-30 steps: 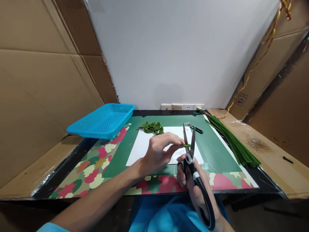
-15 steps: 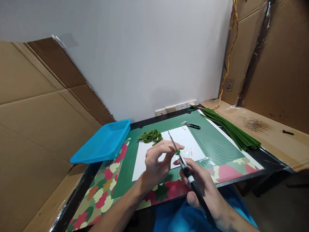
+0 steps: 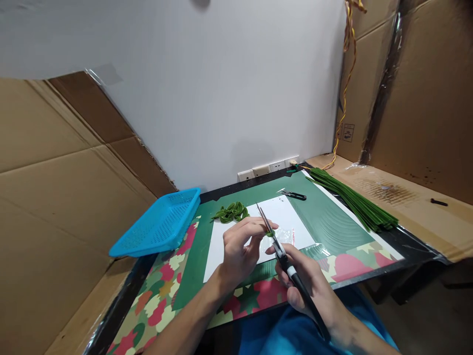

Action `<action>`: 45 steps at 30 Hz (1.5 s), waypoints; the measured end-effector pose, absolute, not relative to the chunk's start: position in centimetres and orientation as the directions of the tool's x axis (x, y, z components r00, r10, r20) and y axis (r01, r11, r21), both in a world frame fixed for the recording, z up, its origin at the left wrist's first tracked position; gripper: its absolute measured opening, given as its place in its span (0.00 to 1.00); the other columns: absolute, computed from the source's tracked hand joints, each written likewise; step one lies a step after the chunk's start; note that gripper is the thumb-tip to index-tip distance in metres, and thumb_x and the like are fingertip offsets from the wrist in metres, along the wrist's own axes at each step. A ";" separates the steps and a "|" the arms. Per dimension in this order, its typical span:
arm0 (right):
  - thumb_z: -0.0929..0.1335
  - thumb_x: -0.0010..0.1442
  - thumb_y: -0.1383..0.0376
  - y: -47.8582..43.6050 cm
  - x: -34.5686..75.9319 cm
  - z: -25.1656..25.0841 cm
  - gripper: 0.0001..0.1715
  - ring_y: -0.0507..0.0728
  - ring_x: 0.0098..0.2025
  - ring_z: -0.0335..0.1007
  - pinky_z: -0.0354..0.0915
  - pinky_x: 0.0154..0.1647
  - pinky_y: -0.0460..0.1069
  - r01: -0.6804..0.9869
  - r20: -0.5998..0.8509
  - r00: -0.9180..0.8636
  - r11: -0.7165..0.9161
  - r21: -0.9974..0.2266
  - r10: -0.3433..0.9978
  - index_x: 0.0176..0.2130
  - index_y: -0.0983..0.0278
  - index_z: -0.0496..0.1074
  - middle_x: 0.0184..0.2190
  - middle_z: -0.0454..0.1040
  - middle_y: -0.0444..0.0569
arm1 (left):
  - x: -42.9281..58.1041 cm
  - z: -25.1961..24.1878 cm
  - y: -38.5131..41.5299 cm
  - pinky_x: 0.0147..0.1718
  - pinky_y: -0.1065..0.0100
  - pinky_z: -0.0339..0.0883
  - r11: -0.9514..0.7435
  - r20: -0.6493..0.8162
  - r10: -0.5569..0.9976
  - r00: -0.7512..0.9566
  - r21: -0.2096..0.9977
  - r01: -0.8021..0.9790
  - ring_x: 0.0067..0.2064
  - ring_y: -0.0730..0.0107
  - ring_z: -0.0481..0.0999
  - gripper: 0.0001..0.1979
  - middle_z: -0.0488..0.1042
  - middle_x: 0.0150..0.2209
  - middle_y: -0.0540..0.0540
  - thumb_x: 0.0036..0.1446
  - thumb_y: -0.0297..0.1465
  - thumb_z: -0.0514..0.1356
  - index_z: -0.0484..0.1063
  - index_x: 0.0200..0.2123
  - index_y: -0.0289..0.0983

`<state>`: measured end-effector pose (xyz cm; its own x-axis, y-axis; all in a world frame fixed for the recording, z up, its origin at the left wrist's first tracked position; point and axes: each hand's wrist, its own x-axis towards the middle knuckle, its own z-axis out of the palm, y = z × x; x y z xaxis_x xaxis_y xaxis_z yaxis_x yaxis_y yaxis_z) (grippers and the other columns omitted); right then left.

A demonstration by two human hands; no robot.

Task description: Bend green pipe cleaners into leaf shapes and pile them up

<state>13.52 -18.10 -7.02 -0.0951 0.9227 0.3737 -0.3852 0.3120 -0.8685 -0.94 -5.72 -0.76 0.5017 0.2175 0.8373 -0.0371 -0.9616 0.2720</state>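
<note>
While my left hand (image 3: 242, 244) pinches a small green chenille piece (image 3: 269, 234), my right hand (image 3: 310, 276) grasps the scissors (image 3: 291, 272), whose long axis points forward and to the left. The piece lies at the blades, nearer to my left hand; whether it is between them, I cannot tell. To my left sits a blue perforated basket (image 3: 164, 224), its floor visible; a transparent plastic bag (image 3: 287, 235) has contents I cannot distinguish.
</note>
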 end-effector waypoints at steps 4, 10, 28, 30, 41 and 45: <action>0.72 0.64 0.45 -18.2 13.5 -7.0 0.36 0.56 0.38 0.57 0.61 0.39 0.49 -0.394 0.355 -0.110 0.287 -0.873 0.928 0.63 0.58 0.65 0.40 0.66 0.48 | -1.0 -0.7 -5.7 0.46 0.59 0.79 -0.962 0.841 0.221 0.495 0.271 -0.031 0.47 0.62 0.84 0.14 0.84 0.43 0.41 0.63 0.15 0.60 0.75 0.46 0.37; 0.71 0.63 0.44 -18.1 13.6 -6.7 0.36 0.56 0.37 0.58 0.62 0.40 0.50 -0.393 0.337 -0.098 0.275 -0.878 0.936 0.62 0.59 0.67 0.37 0.64 0.48 | -0.9 -0.6 -5.7 0.45 0.59 0.80 -0.960 0.842 0.228 0.488 0.277 -0.030 0.47 0.61 0.84 0.12 0.84 0.43 0.41 0.63 0.16 0.60 0.75 0.44 0.37; 0.72 0.62 0.43 -17.9 13.8 -6.5 0.36 0.55 0.35 0.56 0.58 0.37 0.49 -0.376 0.371 -0.135 0.298 -0.877 0.919 0.59 0.60 0.67 0.36 0.64 0.47 | -0.9 -0.7 -5.6 0.46 0.57 0.80 -0.969 0.853 0.195 0.483 0.245 -0.042 0.45 0.61 0.85 0.10 0.84 0.42 0.41 0.63 0.18 0.61 0.74 0.42 0.38; 0.72 0.61 0.41 -17.8 13.8 -6.3 0.36 0.55 0.34 0.55 0.58 0.36 0.49 -0.390 0.379 -0.129 0.305 -0.869 0.916 0.58 0.60 0.68 0.34 0.63 0.46 | -0.9 -0.7 -5.4 0.45 0.58 0.80 -0.972 0.854 0.184 0.487 0.232 -0.040 0.44 0.61 0.85 0.10 0.84 0.41 0.42 0.63 0.18 0.62 0.75 0.43 0.38; 0.72 0.60 0.40 -18.0 13.8 -5.2 0.36 0.54 0.32 0.54 0.60 0.37 0.49 -0.412 0.349 -0.130 0.269 -0.871 0.928 0.56 0.61 0.71 0.32 0.62 0.45 | -0.9 -0.2 -5.7 0.46 0.59 0.80 -0.979 0.845 0.154 0.512 0.201 -0.038 0.45 0.62 0.85 0.12 0.84 0.40 0.42 0.62 0.16 0.60 0.73 0.44 0.37; 0.72 0.60 0.41 -17.8 13.7 -5.9 0.35 0.54 0.32 0.54 0.61 0.38 0.50 -0.405 0.354 -0.119 0.280 -0.871 0.928 0.56 0.60 0.71 0.32 0.61 0.45 | -0.9 -0.1 -5.7 0.45 0.60 0.80 -0.985 0.853 0.129 0.505 0.170 -0.035 0.44 0.62 0.85 0.09 0.84 0.40 0.42 0.64 0.18 0.60 0.73 0.42 0.37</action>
<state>13.67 -17.83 -5.90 -0.1195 0.9276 0.3539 -0.4046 0.2800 -0.8706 -0.87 -5.72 -0.06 0.5050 0.1293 0.8534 -0.0347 -0.9849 0.1697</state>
